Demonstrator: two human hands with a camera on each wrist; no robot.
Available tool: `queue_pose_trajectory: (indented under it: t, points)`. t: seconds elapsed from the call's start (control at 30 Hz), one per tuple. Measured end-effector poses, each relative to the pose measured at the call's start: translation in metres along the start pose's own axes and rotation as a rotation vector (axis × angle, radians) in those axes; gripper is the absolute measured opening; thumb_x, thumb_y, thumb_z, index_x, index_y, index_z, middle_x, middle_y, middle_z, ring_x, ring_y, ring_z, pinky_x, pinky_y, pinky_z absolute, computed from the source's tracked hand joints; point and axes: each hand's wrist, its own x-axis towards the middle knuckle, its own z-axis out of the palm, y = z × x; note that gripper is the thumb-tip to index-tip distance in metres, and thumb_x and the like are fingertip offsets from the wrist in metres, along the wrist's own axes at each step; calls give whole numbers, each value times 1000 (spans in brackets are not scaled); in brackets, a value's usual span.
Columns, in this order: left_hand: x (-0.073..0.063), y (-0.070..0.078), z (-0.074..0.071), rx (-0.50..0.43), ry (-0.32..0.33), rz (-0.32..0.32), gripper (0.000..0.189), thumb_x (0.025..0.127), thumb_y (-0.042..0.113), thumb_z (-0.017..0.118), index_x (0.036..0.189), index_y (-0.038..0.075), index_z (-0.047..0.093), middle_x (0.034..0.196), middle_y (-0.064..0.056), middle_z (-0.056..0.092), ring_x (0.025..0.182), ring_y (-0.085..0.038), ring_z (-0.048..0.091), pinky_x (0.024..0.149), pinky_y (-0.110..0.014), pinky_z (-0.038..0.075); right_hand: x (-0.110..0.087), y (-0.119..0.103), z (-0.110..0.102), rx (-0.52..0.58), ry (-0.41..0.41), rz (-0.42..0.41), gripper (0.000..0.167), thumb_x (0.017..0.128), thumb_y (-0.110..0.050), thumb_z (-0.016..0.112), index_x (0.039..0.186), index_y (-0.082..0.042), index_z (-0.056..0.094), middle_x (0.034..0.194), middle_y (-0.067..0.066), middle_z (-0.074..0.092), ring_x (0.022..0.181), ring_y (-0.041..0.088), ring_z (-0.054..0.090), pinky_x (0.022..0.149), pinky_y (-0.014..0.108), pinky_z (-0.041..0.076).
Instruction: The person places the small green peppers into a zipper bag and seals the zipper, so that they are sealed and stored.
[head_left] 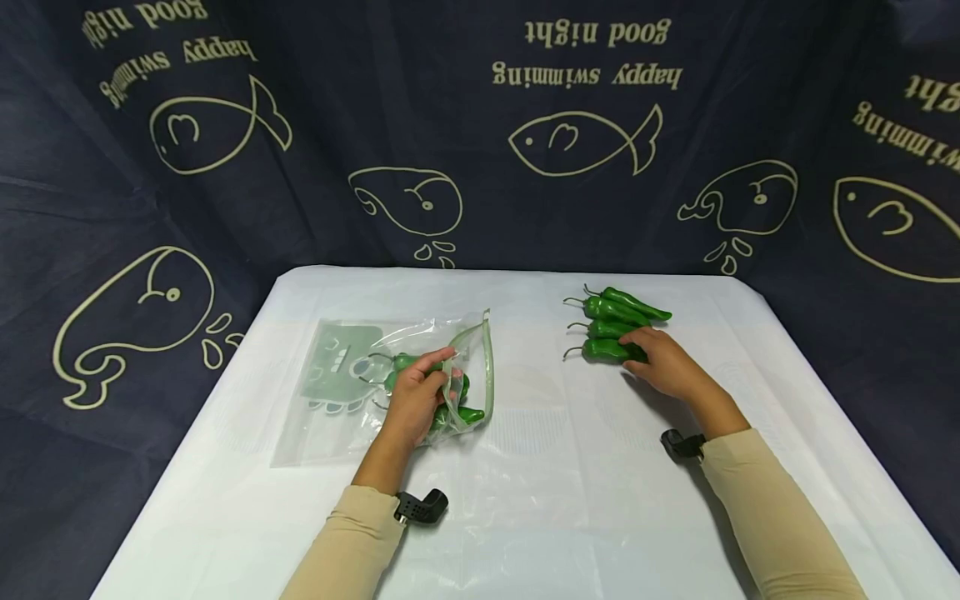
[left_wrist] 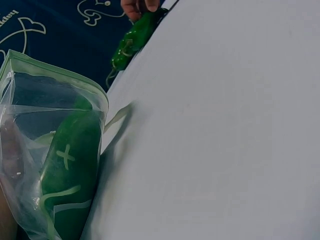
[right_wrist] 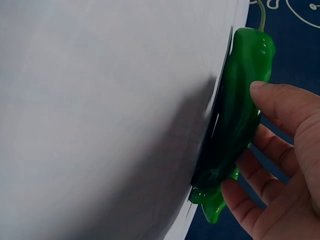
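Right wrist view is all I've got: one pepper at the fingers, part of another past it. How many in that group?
Observer: Four green peppers lie side by side in the head view.
Operator: Copy. What's on the other side?
Observer: The left hand holds a clear bag near its green-edged mouth.
Operator: Anything in it?
Observer: Yes, more peppers inside; the hand and plastic make the exact count hard to tell.
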Motion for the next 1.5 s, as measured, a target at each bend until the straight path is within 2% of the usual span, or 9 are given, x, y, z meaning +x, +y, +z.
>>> queue_pose_trajectory:
  t: [0.73,1.2,1.5]
  points:
    - [1,1,-1,23,-5,-4,45,95,-9,46,139,-5,53,142,-15,48,94,-15,62,60,-19,53,1,-1,1,9,-14,-47,42,87,-4,72,126,5,60,131,29,54,125,47,47,106,62,36]
    - [0,1,-1,13,-7,-6,45,95,-9,45,139,-5,52,142,-15,48,95,-15,63,61,-19,53,0,-5,0,39,-52,-1,40,90,-1,67,129,4,58,134,29,52,129,47,44,108,62,34]
    - [0,1,-1,12,-6,3,45,94,-9,46,139,-6,52,142,-16,48,94,-13,63,60,-19,53,-2,-8,1,53,-50,-43,37,92,-1,65,128,3,59,133,27,53,127,45,46,106,61,36]
